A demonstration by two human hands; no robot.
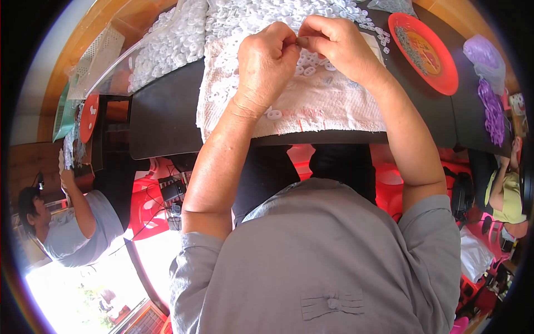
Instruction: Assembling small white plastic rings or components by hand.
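Observation:
My left hand (pixel 265 65) and my right hand (pixel 344 51) meet above a pale towel (pixel 334 114) on the dark table. Thumbs and fingertips of both are pinched together around a tiny dark piece (pixel 301 42), too small to name. Small white plastic pieces with holes (pixel 305 69) lie on the towel below my fingers, and a single white piece (pixel 275 114) sits near my left wrist. Beyond my hands a big heap of the same white pieces (pixel 167 58) spreads over the far side, partly hidden by my fingers.
At right stands a red plate (pixel 449 83) holding small grey metal bits (pixel 410 51). A purple bundle (pixel 490 114) and a purple plastic bag (pixel 483 54) lie past it. One person (pixel 83 222) sits at left, another (pixel 505 192) at far right. Red stools (pixel 147 209) stand below the table.

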